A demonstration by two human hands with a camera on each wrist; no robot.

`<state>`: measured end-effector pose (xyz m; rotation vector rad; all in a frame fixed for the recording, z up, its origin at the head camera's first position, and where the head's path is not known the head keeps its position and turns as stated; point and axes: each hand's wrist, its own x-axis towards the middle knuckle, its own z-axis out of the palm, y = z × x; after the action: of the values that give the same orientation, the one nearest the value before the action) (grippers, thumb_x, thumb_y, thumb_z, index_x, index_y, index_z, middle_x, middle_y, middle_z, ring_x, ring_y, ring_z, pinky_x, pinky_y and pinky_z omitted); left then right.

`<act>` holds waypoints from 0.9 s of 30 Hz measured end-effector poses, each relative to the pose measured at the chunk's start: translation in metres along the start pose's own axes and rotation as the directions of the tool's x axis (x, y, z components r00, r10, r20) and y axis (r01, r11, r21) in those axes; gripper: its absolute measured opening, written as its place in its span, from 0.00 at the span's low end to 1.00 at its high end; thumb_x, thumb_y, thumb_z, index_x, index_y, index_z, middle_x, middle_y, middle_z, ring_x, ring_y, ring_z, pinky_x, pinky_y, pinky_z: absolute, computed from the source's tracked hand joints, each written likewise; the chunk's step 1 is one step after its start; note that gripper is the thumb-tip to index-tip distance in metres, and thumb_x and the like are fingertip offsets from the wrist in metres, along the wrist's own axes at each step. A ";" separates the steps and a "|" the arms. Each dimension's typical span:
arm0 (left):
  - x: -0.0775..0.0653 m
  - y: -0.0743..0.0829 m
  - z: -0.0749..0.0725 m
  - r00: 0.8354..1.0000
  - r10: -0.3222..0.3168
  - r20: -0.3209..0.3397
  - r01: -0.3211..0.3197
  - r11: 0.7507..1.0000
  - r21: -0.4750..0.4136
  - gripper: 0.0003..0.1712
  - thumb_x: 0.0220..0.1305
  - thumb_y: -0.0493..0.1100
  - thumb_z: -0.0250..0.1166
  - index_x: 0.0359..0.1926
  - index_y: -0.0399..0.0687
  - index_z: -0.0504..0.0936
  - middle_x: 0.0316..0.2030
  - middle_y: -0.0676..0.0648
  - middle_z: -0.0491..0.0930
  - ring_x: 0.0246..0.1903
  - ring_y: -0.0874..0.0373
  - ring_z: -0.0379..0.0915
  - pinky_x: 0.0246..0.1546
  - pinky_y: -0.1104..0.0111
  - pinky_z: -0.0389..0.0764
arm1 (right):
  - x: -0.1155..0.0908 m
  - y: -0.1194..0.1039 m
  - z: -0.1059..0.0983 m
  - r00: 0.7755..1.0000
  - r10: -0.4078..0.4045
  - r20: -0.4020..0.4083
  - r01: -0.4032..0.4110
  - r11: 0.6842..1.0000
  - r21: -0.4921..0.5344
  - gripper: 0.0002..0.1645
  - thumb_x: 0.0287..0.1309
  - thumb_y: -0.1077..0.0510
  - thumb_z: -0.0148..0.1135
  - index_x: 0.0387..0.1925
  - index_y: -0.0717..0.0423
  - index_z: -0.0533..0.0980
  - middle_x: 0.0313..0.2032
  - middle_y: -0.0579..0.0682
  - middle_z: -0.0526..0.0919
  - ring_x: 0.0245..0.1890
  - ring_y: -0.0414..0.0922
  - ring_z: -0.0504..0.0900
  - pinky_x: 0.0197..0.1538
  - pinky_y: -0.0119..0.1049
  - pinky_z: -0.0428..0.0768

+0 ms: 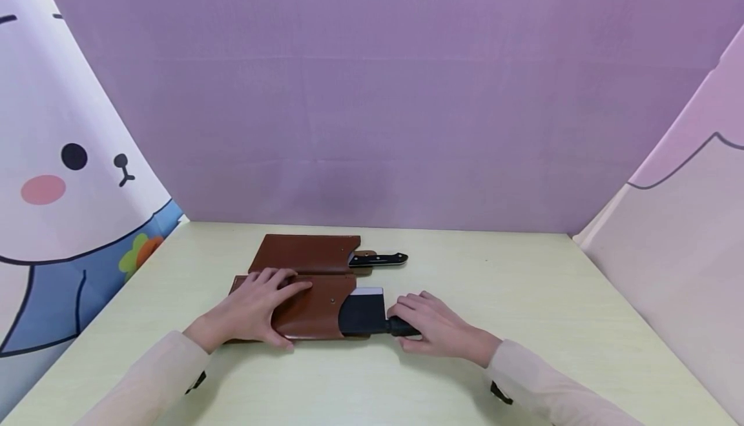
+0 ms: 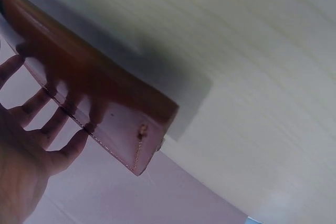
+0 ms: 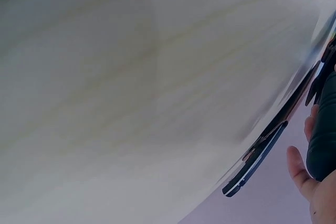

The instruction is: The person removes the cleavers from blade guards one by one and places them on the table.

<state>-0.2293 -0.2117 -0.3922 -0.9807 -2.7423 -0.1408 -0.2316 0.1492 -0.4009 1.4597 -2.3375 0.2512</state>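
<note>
Head view.
- Bench (image 1: 552, 297), one, pale wood grain.
- Rear sheath (image 1: 305, 255), brown leather, near the bench's far edge, left of centre; black-handled knife (image 1: 380, 259) in its mouth, handle towards the bench's right edge.
- Front sheath (image 1: 316, 310), brown, just beside it on the near side.
- Cleaver (image 1: 361, 313), black blade partly in the front sheath's mouth, pale strip on its far side, probably the cutting edge.
- Left hand (image 1: 256, 303), fingers spread across the front sheath, thumb at its near edge.
- Right hand (image 1: 438, 329), fingers curled round the cleaver's handle.
- Handling, as judged: blade best kept flat and in line with the sheath, moved slowly parallel to the bench's far edge; left fingers clear of the mouth.

Left wrist view.
- Fingers (image 2: 73, 142), parted, tips on glossy leather; light, even pressure should steady the sheath without pinching the blade.

Right wrist view.
- Dark handle, cut off by the frame edge; full finger wrap cannot be told here. A level wrist would probably prevent twisting against the leather.
</note>
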 end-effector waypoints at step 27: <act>0.001 0.001 0.001 1.000 -0.005 0.019 0.005 1.000 -0.002 0.59 0.29 0.81 0.61 0.65 0.62 0.64 0.59 0.45 0.65 0.56 0.47 0.60 0.51 0.46 0.65 | -0.011 0.007 -0.001 0.999 0.000 -0.037 0.000 1.000 -0.002 0.20 0.45 0.49 0.63 0.42 0.48 0.73 0.37 0.38 0.77 0.35 0.34 0.74 0.37 0.28 0.69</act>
<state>-0.2295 -0.2103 -0.3931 -0.9802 -2.7630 -0.1354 -0.2333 0.1620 -0.4047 1.4419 -2.3074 0.2731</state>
